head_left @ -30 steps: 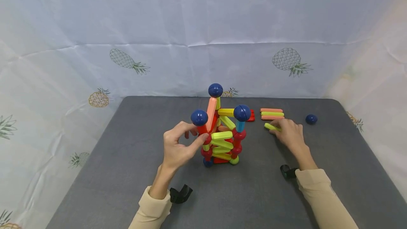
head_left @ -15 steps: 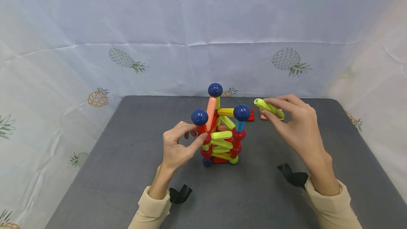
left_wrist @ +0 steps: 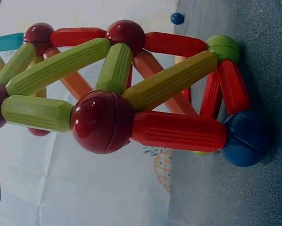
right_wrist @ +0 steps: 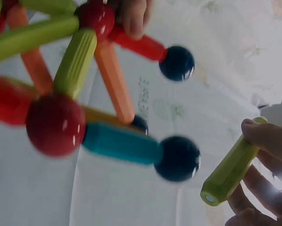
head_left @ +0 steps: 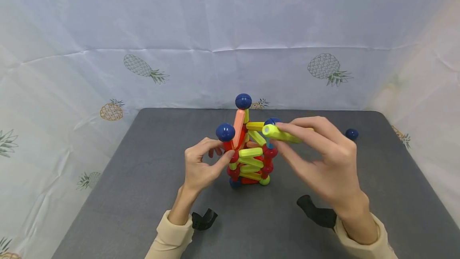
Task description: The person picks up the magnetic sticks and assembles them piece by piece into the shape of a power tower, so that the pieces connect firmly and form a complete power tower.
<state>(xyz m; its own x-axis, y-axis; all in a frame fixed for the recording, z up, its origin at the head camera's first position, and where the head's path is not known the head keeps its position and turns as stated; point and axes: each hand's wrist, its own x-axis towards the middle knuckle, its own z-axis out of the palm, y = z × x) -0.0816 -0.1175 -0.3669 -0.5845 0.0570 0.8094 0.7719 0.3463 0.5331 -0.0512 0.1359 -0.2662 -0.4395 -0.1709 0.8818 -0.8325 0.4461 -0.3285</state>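
A tower of magnetic building sticks and balls (head_left: 250, 163) stands upright on the table, topped by three blue balls. My left hand (head_left: 203, 165) grips its upper left side, thumb at a red ball (head_left: 234, 156) and fingers round the short red stick above it. My right hand (head_left: 327, 159) pinches a lime green magnetic stick (head_left: 282, 134) between thumb and fingers, raised in front of the tower's right blue ball (head_left: 272, 121). In the right wrist view, the green stick (right_wrist: 233, 162) is apart from the blue ball (right_wrist: 177, 158) on the turquoise stick (right_wrist: 122, 143).
A loose blue ball (head_left: 351, 134) lies on the dark table (head_left: 151, 163) at the back right. My right hand hides the spare sticks there. Behind the table hangs a white pineapple-print cloth (head_left: 230, 23). A black wrist camera mount (head_left: 316, 213) sits at my right wrist.
My right hand has lifted the lime green stick off the table at the back right and carried it left to the tower's top. My left hand has kept its place on the tower.
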